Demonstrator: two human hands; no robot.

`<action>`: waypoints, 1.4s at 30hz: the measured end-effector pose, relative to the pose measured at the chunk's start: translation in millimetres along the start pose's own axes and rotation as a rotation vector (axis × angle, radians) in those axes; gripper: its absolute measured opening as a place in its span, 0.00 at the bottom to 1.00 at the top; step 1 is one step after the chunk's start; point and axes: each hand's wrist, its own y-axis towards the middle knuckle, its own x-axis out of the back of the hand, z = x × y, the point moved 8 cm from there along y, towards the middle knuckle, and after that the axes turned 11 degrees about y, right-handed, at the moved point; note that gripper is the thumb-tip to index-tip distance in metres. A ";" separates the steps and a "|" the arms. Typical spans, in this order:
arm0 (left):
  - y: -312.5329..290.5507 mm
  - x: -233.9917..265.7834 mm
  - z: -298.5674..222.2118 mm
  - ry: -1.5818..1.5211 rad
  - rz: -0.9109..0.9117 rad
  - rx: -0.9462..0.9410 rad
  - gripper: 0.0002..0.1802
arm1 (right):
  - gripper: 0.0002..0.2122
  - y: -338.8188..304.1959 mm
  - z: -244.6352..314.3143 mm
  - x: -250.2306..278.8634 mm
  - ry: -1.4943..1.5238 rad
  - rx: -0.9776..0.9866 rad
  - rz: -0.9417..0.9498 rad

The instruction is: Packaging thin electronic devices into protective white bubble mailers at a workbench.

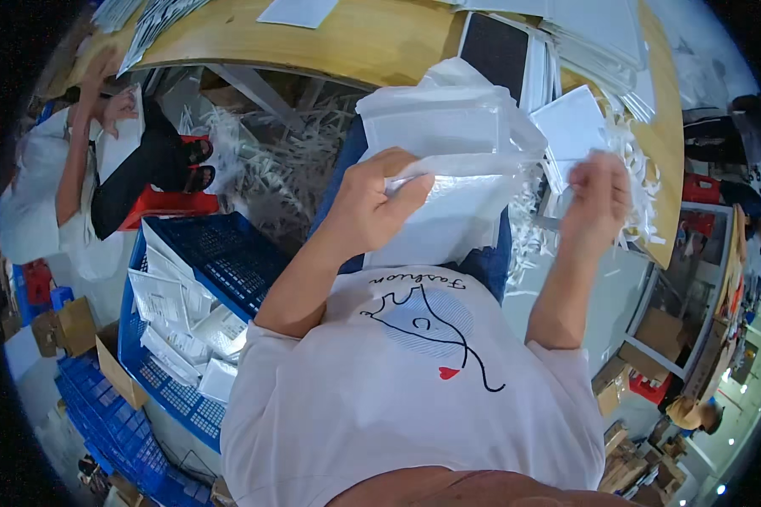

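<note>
My left hand [372, 203] is closed on the edge of a white padded envelope [465, 211] with a glossy, silvery surface. The envelope lies across my lap, over another flat white piece with a raised border [431, 127]. My right hand [596, 198] is raised to the right, apart from the envelope, beside the table's edge. It is smeared by motion, so what its fingers hold, if anything, cannot be made out. Thin white paper strips [643, 186] hang from the table edge close to it. A white flat packet [569, 127] lies just beyond that hand.
Stacked white envelopes [596, 42] cover the right of the wooden table [355, 46]. A blue plastic crate [220, 253] holding several white packets stands at my left. Heaped paper strips [262, 160] lie under the table. Another person [51, 186] sits at the far left, holding a white sheet.
</note>
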 end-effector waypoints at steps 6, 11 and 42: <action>-6.3 6.8 3.9 -0.006 0.031 0.160 0.09 | 0.12 -15.8 -3.6 70.5 -0.077 -0.152 -0.123; -7.0 0.1 -0.5 -0.006 0.110 0.110 0.09 | 0.25 -53.2 -30.9 17.8 0.107 -0.233 0.199; -81.4 166.3 -37.8 0.166 -0.199 -0.224 0.11 | 0.19 -17.0 -27.0 13.9 -0.980 0.272 0.257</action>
